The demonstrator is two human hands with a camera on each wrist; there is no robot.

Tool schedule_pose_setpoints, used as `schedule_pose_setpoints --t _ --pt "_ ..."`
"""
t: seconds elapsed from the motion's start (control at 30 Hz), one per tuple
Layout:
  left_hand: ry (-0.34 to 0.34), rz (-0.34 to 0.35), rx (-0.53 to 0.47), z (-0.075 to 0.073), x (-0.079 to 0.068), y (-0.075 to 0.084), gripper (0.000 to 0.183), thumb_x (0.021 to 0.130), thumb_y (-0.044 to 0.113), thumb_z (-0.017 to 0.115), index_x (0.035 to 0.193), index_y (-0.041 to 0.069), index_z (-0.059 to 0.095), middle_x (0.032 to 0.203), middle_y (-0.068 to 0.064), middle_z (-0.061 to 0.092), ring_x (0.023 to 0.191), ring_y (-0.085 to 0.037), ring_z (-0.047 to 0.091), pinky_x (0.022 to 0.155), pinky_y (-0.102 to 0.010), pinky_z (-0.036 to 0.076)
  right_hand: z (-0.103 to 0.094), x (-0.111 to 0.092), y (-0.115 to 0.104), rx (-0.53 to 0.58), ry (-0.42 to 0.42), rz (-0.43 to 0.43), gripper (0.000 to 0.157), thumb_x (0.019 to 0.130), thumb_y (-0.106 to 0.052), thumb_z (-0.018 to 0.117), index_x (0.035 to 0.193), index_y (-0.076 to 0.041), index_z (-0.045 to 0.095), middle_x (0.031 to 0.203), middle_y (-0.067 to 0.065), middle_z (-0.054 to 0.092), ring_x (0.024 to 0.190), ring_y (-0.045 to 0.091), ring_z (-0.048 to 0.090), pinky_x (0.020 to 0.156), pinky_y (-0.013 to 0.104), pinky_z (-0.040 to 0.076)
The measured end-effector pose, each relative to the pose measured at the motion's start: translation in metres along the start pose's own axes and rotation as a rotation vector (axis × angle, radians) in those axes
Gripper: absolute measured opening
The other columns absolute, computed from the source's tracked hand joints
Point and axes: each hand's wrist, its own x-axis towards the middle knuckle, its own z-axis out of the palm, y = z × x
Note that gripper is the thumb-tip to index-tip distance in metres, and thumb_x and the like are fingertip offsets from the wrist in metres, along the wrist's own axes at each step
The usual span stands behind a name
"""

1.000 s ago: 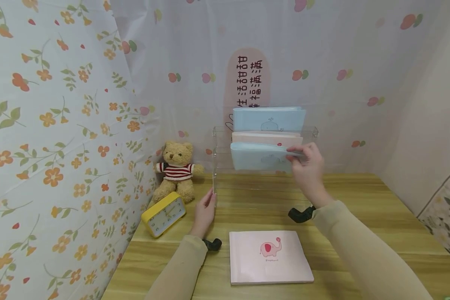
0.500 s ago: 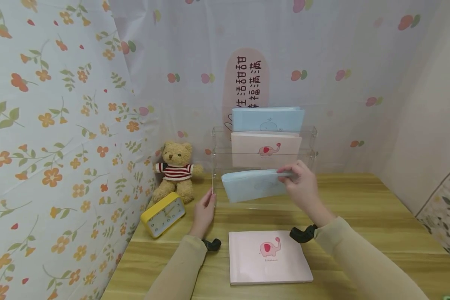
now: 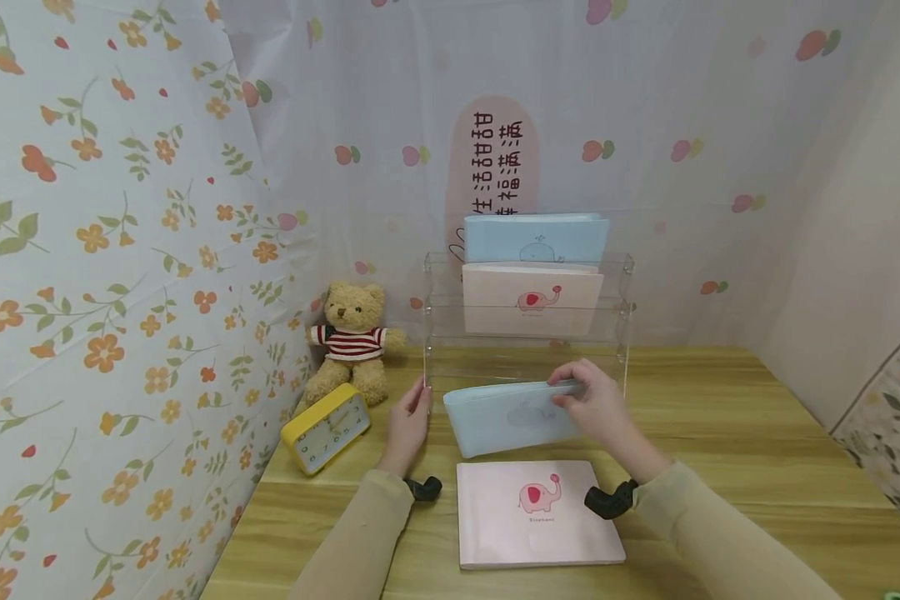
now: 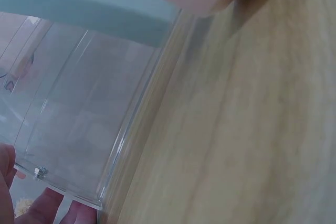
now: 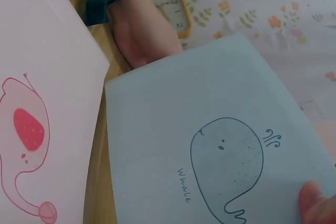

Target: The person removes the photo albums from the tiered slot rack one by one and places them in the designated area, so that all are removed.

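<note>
- On my head view a teddy bear (image 3: pixel 351 337) in a striped shirt sits at the left of the table (image 3: pixel 720 442), with a yellow clock (image 3: pixel 328 429) just in front of it
- Behind the work I have a clear rack (image 3: pixel 525 354) standing upright; a second blue book (image 3: pixel 536 239) rests in its top tier, and a pink book (image 3: pixel 531 298) with an elephant sits one tier lower
- Nearest me, another pink book (image 3: pixel 537 517) lies flat, elephant side up, taking up the table in front; the dark strap (image 3: pixel 611 500) at the right wrist hides a bit of its right edge
- My left hand (image 3: pixel 407 423) pinches the low part of the rack's left side, thumb on one face and fingers on the other
- My right hand (image 3: pixel 598 408) pinches the upper right corner of the blue book (image 3: pixel 506 421), whose cover shows a whale
- From that hand the blue book reaches leftward, slightly tilted, before the rack's bottom and close to the flat book's far edge; whether it touches the table I can't tell
</note>
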Motion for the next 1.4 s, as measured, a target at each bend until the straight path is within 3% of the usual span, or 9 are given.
schedule_pose_setpoints --t 0.27,0.43,0.53,0.77,1.07,1.4 --pt "0.003 -0.009 0.015 0.0 -0.002 -0.001 0.047 0.114 0.035 0.063 0.158 0.018 0.062 0.161 -0.013 0.063 0.15 -0.036 0.059 0.125 -0.056 0.049 0.006 -0.003 0.009 -0.018 -0.03 0.055 0.023 0.09 0.008 0.082 0.102 -0.01 0.077 0.11 0.012 0.073 0.105 0.032 0.069 0.092 0.042 0.056" --pt "-0.002 -0.023 0.028 0.001 -0.002 -0.001 0.047 0.114 0.036 0.062 0.158 0.02 0.062 0.162 -0.011 0.062 0.153 -0.036 0.057 0.126 -0.057 0.048 0.008 -0.001 0.021 -0.008 -0.135 0.087 0.023 0.095 0.005 0.078 0.112 -0.01 0.078 0.119 0.017 0.072 0.118 0.042 0.066 0.105 0.063 0.055" --pt "-0.005 -0.036 0.026 0.001 -0.001 0.0 0.046 0.114 0.036 0.062 0.158 0.021 0.062 0.162 -0.01 0.062 0.153 -0.035 0.056 0.127 -0.058 0.047 0.01 -0.001 0.03 -0.014 -0.156 0.085 0.025 0.097 0.003 0.077 0.118 -0.011 0.079 0.124 0.019 0.071 0.125 0.045 0.065 0.11 0.071 0.054" --pt "0.008 -0.042 0.024 0.001 0.002 0.0 0.047 0.114 0.038 0.062 0.158 0.021 0.063 0.162 -0.01 0.062 0.154 -0.036 0.055 0.127 -0.059 0.046 0.014 0.0 0.041 -0.037 -0.126 0.014 0.032 0.098 0.005 0.076 0.123 -0.014 0.083 0.121 0.016 0.069 0.121 0.043 0.067 0.109 0.07 0.056" --pt "-0.003 -0.034 0.014 0.0 0.001 -0.001 0.047 0.114 0.037 0.061 0.159 0.02 0.062 0.163 -0.01 0.061 0.154 -0.035 0.055 0.127 -0.057 0.047 0.016 0.001 0.042 -0.078 -0.135 0.009 0.033 0.098 0.005 0.076 0.123 -0.015 0.083 0.117 0.014 0.068 0.115 0.039 0.069 0.103 0.065 0.061" --pt "-0.008 -0.029 0.013 0.0 0.003 -0.003 0.048 0.114 0.038 0.062 0.159 0.021 0.062 0.162 -0.01 0.061 0.154 -0.035 0.056 0.127 -0.057 0.047 0.019 -0.002 0.062 -0.146 -0.178 0.047 0.036 0.098 0.001 0.078 0.128 -0.018 0.083 0.122 0.016 0.071 0.116 0.04 0.066 0.098 0.061 0.058"
